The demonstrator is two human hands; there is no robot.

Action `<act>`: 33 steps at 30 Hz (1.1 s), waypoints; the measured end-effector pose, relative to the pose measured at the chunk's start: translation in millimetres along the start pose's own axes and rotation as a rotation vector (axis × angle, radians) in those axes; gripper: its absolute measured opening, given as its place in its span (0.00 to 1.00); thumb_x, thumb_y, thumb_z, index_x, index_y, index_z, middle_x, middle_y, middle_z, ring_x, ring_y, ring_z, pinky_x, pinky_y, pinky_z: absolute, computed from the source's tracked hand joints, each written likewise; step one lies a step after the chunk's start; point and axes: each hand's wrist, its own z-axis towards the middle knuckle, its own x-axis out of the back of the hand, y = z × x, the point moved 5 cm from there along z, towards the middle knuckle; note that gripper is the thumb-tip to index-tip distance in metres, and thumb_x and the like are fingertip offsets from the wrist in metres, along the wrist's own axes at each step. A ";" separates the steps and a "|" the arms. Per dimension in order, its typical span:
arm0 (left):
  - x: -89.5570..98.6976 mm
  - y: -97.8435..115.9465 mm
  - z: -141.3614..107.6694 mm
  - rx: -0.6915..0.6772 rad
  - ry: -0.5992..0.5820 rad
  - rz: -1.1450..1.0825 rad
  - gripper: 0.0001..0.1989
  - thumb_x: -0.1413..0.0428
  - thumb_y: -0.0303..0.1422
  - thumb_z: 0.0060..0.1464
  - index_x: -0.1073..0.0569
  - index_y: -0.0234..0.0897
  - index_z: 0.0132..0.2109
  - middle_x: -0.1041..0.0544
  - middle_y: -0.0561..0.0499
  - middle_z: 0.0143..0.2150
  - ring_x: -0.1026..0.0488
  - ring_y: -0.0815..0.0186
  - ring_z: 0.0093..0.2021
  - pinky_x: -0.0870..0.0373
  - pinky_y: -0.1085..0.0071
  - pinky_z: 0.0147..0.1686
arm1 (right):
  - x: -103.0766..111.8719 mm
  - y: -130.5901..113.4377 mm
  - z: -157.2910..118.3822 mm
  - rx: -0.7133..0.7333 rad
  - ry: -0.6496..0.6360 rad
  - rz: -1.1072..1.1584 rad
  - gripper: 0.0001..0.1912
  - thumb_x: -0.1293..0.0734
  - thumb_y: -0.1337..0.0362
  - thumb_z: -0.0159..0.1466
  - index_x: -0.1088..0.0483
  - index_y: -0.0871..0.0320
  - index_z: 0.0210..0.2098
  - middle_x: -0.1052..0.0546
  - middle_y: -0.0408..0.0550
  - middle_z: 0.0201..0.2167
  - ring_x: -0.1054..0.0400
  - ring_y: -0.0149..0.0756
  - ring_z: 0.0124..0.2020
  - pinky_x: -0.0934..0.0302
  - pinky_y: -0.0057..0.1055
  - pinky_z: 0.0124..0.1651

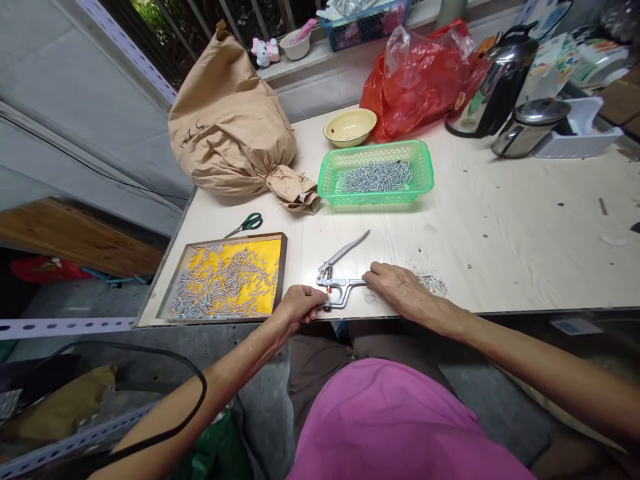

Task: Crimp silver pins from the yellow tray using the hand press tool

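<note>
A pair of grey metal snap pliers (343, 283) lies near the table's front edge, its handles spread wide and a small red part in its jaw. Fingers curled, my right hand (395, 285) grips the end of the lower handle. My left hand (304, 303) is closed in a pinch right at the jaw; whatever is between the fingertips is too small or hidden. Left of it sits a shallow tray (283, 273) with a yellow bottom, strewn with many small silvery metal pieces. Similar pieces (377, 177) fill part of a green plastic basket (326, 175) behind the pliers.
Green-handled scissors (254, 221) lie behind the tray. A tied brown sack (235, 133), a cream bowl (350, 127) and a red plastic bag (420, 83) stand at the back. Farther right are a kettle (500, 80) and a metal mug (533, 123). Dark crumbs dot the tabletop.
</note>
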 end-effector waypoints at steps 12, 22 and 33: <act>-1.7 -3.1 1.1 0.010 -0.054 0.048 0.11 0.41 0.36 0.46 0.31 0.32 0.25 0.33 0.58 0.16 0.44 0.79 0.11 0.54 0.79 0.11 | 28.1 13.4 11.5 0.061 0.022 0.077 0.33 0.34 0.50 0.60 0.43 0.59 0.59 0.42 0.61 0.59 0.44 0.50 0.56 0.43 0.41 0.50; -2.4 -4.2 -2.3 0.026 -0.046 0.015 0.12 0.39 0.37 0.44 0.29 0.30 0.29 0.33 0.58 0.16 0.43 0.79 0.12 0.52 0.80 0.12 | 17.2 30.7 58.6 0.197 -0.106 -0.006 0.51 0.28 0.42 0.45 0.43 0.68 0.58 0.34 0.63 0.52 0.42 0.53 0.52 0.47 0.45 0.53; -2.4 21.0 -29.5 -0.494 0.332 0.650 0.13 0.47 0.41 0.56 0.27 0.35 0.34 0.27 0.50 0.29 0.29 0.66 0.29 0.36 0.72 0.30 | 21.0 16.2 31.9 0.175 -0.006 0.024 0.29 0.32 0.57 0.58 0.40 0.62 0.55 0.30 0.55 0.42 0.39 0.44 0.43 0.47 0.36 0.44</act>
